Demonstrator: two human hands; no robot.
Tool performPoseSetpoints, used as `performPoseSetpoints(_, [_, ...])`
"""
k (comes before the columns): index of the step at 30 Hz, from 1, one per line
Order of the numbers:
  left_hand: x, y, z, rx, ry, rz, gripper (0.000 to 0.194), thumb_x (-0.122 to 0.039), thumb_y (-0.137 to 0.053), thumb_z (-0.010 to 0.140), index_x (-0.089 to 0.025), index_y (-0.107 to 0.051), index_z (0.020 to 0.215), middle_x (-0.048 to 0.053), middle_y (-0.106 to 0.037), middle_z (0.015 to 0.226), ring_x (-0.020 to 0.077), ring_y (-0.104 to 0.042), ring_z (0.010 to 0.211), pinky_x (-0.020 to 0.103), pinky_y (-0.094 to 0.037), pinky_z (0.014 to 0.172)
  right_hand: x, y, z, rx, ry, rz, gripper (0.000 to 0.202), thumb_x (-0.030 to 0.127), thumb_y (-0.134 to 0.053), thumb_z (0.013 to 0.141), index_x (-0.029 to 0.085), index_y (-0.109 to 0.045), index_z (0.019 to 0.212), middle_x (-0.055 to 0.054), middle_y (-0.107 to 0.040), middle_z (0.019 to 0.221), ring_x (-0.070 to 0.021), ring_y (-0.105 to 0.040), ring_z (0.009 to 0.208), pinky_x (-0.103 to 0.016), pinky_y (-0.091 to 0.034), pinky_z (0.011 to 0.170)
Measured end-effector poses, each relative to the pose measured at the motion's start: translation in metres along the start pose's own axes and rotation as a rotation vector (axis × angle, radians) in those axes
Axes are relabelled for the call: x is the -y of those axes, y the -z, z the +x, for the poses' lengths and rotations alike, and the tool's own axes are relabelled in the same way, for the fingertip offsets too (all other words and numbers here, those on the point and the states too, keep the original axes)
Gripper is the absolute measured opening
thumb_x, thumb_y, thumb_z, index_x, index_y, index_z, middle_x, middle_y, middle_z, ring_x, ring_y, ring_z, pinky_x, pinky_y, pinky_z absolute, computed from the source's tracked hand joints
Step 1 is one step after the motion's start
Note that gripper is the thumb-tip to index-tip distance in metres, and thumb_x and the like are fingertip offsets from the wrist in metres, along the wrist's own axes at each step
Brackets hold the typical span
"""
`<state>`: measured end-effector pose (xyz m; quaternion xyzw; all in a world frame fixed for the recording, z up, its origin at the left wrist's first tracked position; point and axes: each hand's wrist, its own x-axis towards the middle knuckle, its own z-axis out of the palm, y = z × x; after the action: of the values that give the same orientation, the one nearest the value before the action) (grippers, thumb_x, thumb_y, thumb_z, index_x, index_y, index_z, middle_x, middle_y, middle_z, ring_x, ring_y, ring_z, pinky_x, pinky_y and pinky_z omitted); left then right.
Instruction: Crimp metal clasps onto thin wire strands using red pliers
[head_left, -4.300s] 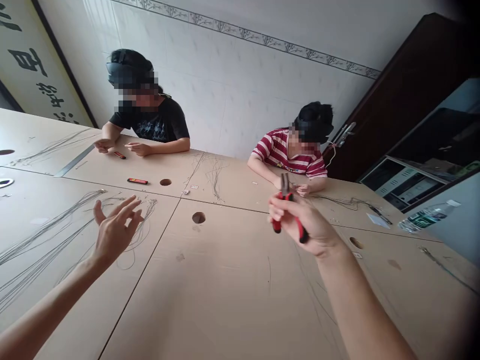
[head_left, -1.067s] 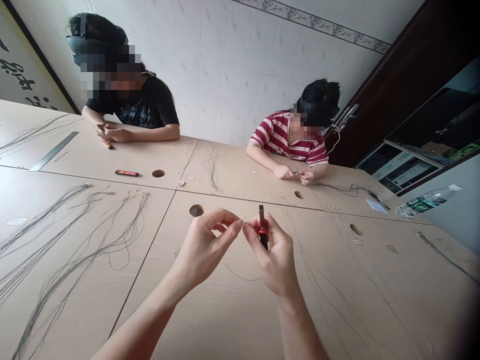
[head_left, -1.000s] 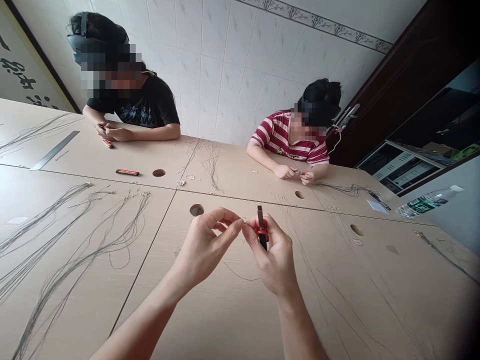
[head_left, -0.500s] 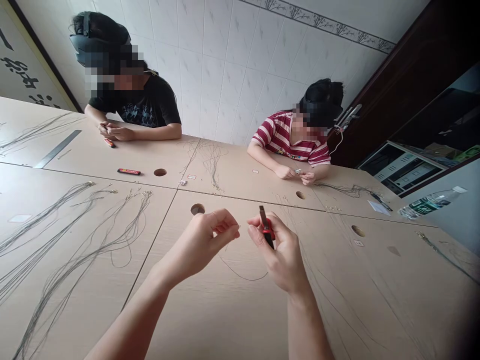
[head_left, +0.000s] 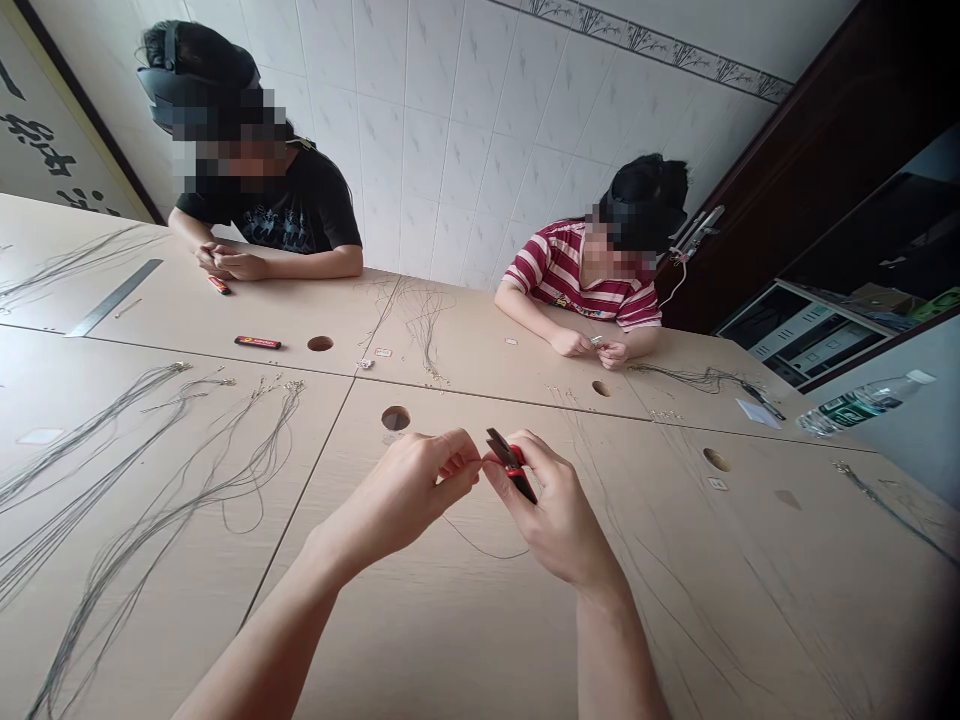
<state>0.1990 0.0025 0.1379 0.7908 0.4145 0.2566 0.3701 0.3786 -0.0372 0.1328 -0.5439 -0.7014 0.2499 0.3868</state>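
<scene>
My left hand (head_left: pixel 424 485) is closed in a pinch at the middle of the head view; what lies between thumb and forefinger is too small to make out. My right hand (head_left: pixel 555 505) is wrapped round small pliers (head_left: pixel 517 470) with red and black handles, their dark jaws pointing up and left. The fingertips of both hands meet or nearly meet. A thin dark cord (head_left: pixel 487 552) curves below, between the hands, just over the table (head_left: pixel 420 640).
Bundles of thin cords (head_left: pixel 161 495) with small metal ends lie at the left. Across the table sit two people, one in black (head_left: pixel 319 205), one in a striped shirt (head_left: pixel 559 265). A water bottle (head_left: pixel 862 403) lies at the right. Round holes (head_left: pixel 396 418) pierce the tabletop.
My right hand has moved slightly left toward my left fingertips. The pliers have tilted to the left and their jaws now show apart.
</scene>
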Motion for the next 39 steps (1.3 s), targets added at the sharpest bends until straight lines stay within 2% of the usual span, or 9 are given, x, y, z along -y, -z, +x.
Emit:
performPoseSetpoints(5, [-0.001,0.0,0.002,-0.007,0.005,-0.082,0.021,-0.032,-0.049,0.096,-0.021,-0.063,0.087,0.003,-0.072,0.083,0.019,-0.065,0.078,0.03,-0.049,0.065,-0.001,-0.002,0.001,-0.026,0.024,-0.01,0.019,0.028,-0.048,0.098,0.022,-0.049,0.08,0.0,-0.052,0.079,-0.0157,-0.049,0.075,-0.029,-0.039,0.074])
performPoseSetpoints(8, [-0.002,-0.001,0.005,-0.028,0.012,-0.217,0.019,-0.03,-0.049,0.096,-0.019,-0.063,0.093,0.004,-0.073,0.09,0.0192,-0.068,0.088,0.032,-0.053,0.077,-0.003,-0.003,0.002,-0.093,0.013,0.033,0.018,0.03,-0.048,0.098,0.022,-0.049,0.082,0.0,-0.053,0.08,-0.0152,-0.049,0.076,-0.028,-0.04,0.073])
performPoseSetpoints(13, [-0.002,-0.002,0.009,-0.018,0.016,-0.397,0.017,-0.029,-0.059,0.092,-0.016,-0.063,0.102,0.005,-0.072,0.096,0.0177,-0.068,0.093,0.032,-0.054,0.085,-0.006,-0.005,0.0,-0.178,0.023,0.103,0.018,0.03,-0.05,0.098,0.022,-0.048,0.081,0.002,-0.05,0.077,-0.0127,-0.046,0.071,-0.025,-0.039,0.068])
performPoseSetpoints(17, [-0.004,-0.003,0.01,0.021,-0.01,-0.453,0.015,-0.029,-0.062,0.091,-0.015,-0.065,0.097,0.004,-0.071,0.094,0.0159,-0.067,0.088,0.03,-0.054,0.083,-0.005,-0.007,0.001,-0.181,0.023,0.157,0.016,0.03,-0.05,0.098,0.022,-0.05,0.084,0.002,-0.05,0.078,-0.0121,-0.046,0.071,-0.024,-0.039,0.068])
performPoseSetpoints(23, [-0.007,-0.003,0.009,-0.033,-0.009,-0.46,0.014,-0.026,-0.058,0.093,-0.016,-0.064,0.086,0.001,-0.069,0.081,0.0126,-0.065,0.079,0.025,-0.053,0.075,-0.002,-0.007,0.0,-0.173,0.024,0.192,0.017,0.031,-0.051,0.098,0.022,-0.05,0.084,0.003,-0.051,0.076,-0.0114,-0.046,0.07,-0.024,-0.039,0.067])
performPoseSetpoints(28, [-0.007,-0.001,0.007,-0.056,-0.017,-0.433,0.015,-0.026,-0.056,0.094,-0.016,-0.063,0.085,0.001,-0.069,0.08,0.0123,-0.065,0.079,0.024,-0.053,0.075,-0.003,-0.007,0.0,-0.155,0.008,0.168,0.018,0.032,-0.05,0.098,0.022,-0.051,0.084,0.002,-0.052,0.077,-0.0121,-0.046,0.07,-0.025,-0.04,0.068])
performPoseSetpoints(34, [-0.007,0.001,0.006,-0.077,-0.025,-0.388,0.015,-0.028,-0.055,0.095,-0.018,-0.064,0.087,0.001,-0.07,0.084,0.0138,-0.066,0.084,0.025,-0.053,0.075,-0.001,-0.005,0.001,-0.083,0.028,0.136,0.016,0.03,-0.049,0.099,0.022,-0.053,0.085,0.0,-0.06,0.082,-0.0146,-0.054,0.079,-0.028,-0.043,0.076])
performPoseSetpoints(39, [-0.008,0.001,0.005,-0.082,-0.016,-0.348,0.018,-0.032,-0.055,0.095,-0.02,-0.066,0.086,0.0,-0.07,0.084,0.0138,-0.065,0.082,0.025,-0.051,0.071,0.0,-0.005,0.0,-0.072,0.02,0.164,0.015,0.031,-0.05,0.098,0.023,-0.054,0.087,0.0,-0.063,0.085,-0.0155,-0.057,0.082,-0.029,-0.044,0.078])
